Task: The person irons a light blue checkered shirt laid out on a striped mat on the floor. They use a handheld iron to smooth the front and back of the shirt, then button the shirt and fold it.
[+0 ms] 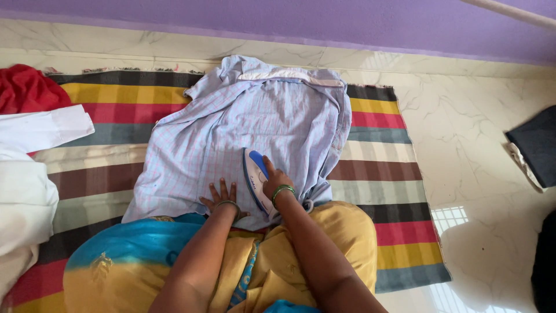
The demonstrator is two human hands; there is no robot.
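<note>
A pale marble floor (475, 145) fills the view below a purple wall (347, 23) running along twelve o'clock. On the floor lies a striped mat (388, 174) in yellow, red, grey and brown bands. Spread over its middle is a light blue checked shirt (249, 127), collar toward twelve o'clock and hem toward six. White cloth (29, 174) is heaped at nine o'clock, with a red garment (23, 87) beyond it at ten. A dark folded cloth (536, 150) sits at three o'clock, well apart from the mat.

On the shirt's lower part, near five o'clock of its centre, stands a white and blue electric iron (256, 177), tip toward twelve. The right hand (277, 179) is wrapped around its handle, fingers closed on it, a green bangle at the wrist. Just beside it at nine o'clock, the left hand (222, 197) lies flat on the cloth with fingers spread, holding nothing.
</note>
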